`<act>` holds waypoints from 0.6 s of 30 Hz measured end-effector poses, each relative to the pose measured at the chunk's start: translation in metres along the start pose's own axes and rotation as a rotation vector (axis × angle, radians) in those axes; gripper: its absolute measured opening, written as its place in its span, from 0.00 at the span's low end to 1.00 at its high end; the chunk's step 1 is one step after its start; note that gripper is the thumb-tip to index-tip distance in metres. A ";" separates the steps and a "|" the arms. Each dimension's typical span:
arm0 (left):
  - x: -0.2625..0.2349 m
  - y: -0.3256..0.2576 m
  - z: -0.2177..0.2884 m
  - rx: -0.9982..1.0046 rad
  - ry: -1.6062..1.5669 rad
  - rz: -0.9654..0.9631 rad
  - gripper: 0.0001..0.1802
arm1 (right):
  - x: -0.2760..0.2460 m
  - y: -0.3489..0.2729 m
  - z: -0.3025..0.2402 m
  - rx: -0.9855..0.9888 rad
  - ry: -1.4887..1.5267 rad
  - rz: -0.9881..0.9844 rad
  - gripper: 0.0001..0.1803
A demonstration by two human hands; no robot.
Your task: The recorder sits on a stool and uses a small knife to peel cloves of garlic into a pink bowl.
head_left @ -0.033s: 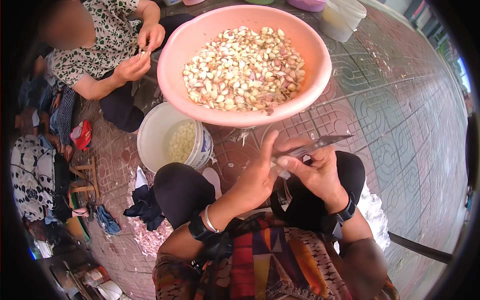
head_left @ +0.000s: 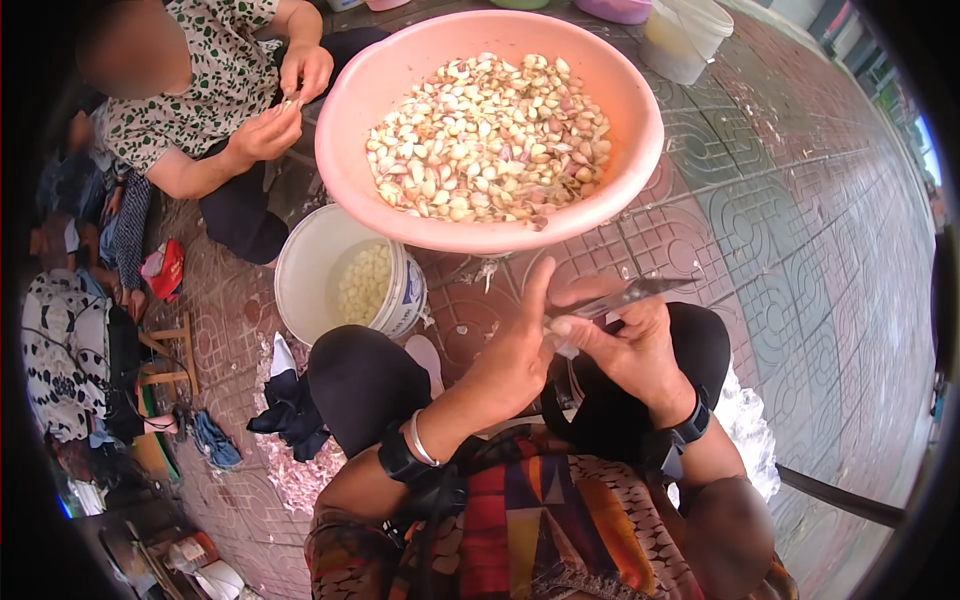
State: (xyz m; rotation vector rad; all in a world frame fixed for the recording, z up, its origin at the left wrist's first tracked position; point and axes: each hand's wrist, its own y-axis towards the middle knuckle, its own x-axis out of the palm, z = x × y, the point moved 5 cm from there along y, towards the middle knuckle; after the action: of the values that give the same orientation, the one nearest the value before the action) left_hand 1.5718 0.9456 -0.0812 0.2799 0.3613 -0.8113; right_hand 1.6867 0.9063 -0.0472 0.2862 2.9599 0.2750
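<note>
Above my lap my two hands meet at the fingertips. My right hand (head_left: 640,355) is closed on a knife (head_left: 640,290), whose dark blade points right past the fingers. My left hand (head_left: 515,350) has one finger raised, the rest curled toward the right thumb; a small pale piece shows between the hands, too hidden to name. Beyond them stands a large pink basin (head_left: 460,238) full of garlic cloves (head_left: 480,150), many with skin on. Just left of my hands, a white bucket (head_left: 305,300) holds peeled cloves (head_left: 364,285).
A co-worker (head_left: 210,110) in a patterned top sits at the far left, fingers together on something small. Pink-white skins (head_left: 300,475) and dark cloth (head_left: 290,410) lie left of my knee. Another bucket (head_left: 685,40) stands beyond the basin. A clear plastic bag (head_left: 745,430) lies at right.
The knife tip has shifted slightly left and down with my right hand. My left hand stays almost in place.
</note>
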 end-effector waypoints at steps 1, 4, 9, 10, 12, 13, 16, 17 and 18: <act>0.000 0.000 -0.001 0.000 0.000 0.000 0.33 | 0.002 -0.001 -0.003 -0.034 -0.080 -0.022 0.06; -0.001 0.001 0.001 0.043 -0.064 0.005 0.39 | 0.006 0.000 -0.006 -0.113 -0.149 -0.015 0.07; -0.005 0.005 0.013 0.045 -0.185 -0.039 0.43 | 0.007 0.005 -0.012 -0.032 -0.321 -0.035 0.07; -0.003 0.004 0.014 0.046 -0.185 -0.044 0.43 | 0.006 0.005 -0.009 -0.030 -0.321 -0.031 0.07; -0.004 0.002 0.012 -0.002 -0.018 0.019 0.42 | 0.001 0.008 0.001 0.008 -0.251 0.054 0.06; -0.004 0.001 0.012 0.001 -0.017 0.012 0.42 | 0.000 0.008 0.005 0.051 -0.256 0.041 0.05; -0.009 0.000 0.003 -0.145 -0.181 -0.036 0.36 | -0.010 0.006 0.013 0.123 -0.139 0.153 0.04; -0.010 0.002 -0.002 -0.210 -0.505 -0.061 0.33 | -0.013 0.006 0.014 0.218 -0.057 0.156 0.03; -0.009 0.002 -0.005 -0.274 -0.828 -0.083 0.30 | -0.014 0.006 0.014 0.214 -0.056 0.157 0.03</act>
State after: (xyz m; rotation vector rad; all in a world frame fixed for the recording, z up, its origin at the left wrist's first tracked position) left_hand 1.5668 0.9542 -0.0816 -0.3343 -0.2984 -0.8772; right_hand 1.7033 0.9114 -0.0578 0.5453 2.9166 -0.0335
